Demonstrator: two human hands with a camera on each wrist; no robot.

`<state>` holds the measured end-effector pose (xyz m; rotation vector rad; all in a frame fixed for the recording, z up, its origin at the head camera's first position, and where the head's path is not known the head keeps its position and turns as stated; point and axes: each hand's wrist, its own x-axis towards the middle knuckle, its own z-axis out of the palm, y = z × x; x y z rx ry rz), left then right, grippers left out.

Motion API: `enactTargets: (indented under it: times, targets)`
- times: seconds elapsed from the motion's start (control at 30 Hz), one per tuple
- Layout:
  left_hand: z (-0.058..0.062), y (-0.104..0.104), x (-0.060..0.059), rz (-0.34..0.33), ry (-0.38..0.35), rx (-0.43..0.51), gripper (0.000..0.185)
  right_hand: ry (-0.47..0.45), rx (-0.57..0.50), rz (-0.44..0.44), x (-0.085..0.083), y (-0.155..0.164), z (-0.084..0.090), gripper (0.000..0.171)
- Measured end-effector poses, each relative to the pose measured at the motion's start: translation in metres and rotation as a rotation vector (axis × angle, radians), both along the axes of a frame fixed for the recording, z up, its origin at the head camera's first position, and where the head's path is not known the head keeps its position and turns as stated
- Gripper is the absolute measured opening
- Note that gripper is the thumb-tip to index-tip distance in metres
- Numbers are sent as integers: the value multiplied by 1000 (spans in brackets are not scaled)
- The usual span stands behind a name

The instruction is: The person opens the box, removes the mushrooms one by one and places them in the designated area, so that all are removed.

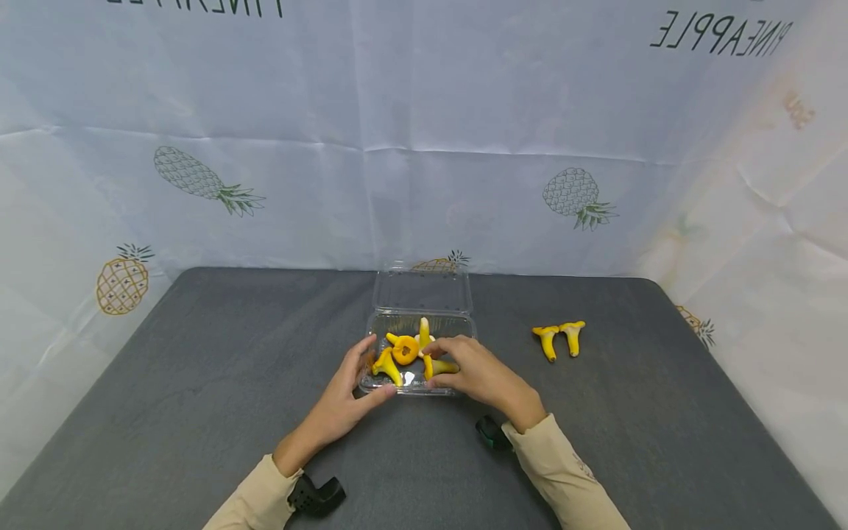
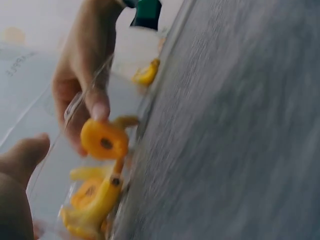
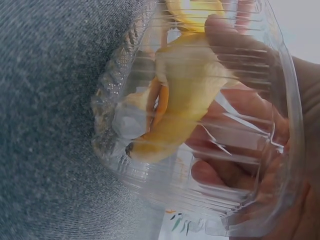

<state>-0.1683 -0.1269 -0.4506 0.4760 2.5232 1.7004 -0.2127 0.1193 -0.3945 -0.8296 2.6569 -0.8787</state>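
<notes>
Head view: a clear plastic clamshell container [image 1: 416, 346] sits near the middle of the dark grey bench [image 1: 199, 383], its lid [image 1: 422, 291] folded back toward the pineapple-print backdrop [image 1: 424, 132]. Several yellow banana-shaped pieces [image 1: 388, 366] and an orange ring [image 1: 405, 350] lie in the tray. The left hand [image 1: 346, 394] rests against the tray's left front corner, fingers nearly straight along the wall and thumb at the front edge. The right hand [image 1: 470, 372] reaches into the tray from the right, fingers curled over a yellow piece [image 1: 439, 366] and pinching it. Two more yellow pieces [image 1: 559, 337] lie on the bench well apart to the right, tips touching. Right wrist view: the tray's ribbed wall [image 3: 165, 165] stands between camera and contents, with the fingers [image 3: 235, 40] seen through it. Left wrist view is blurred; the orange ring [image 2: 104, 141] shows just beside the right hand's fingertips [image 2: 99, 110].
</notes>
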Motion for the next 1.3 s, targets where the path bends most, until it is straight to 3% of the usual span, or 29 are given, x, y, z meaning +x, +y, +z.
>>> enactTargets:
  times: [0.27, 0.73, 1.3]
  targets:
    - [1, 8, 3, 52, -36, -5, 90, 25, 36, 5, 0, 0, 1, 52]
    - [0, 7, 3, 46, -35, 8, 89, 19, 31, -44, 1, 0, 0, 49]
    - [-2, 7, 1, 47, -28, -4, 88, 16, -90, -30, -3, 7, 6, 55]
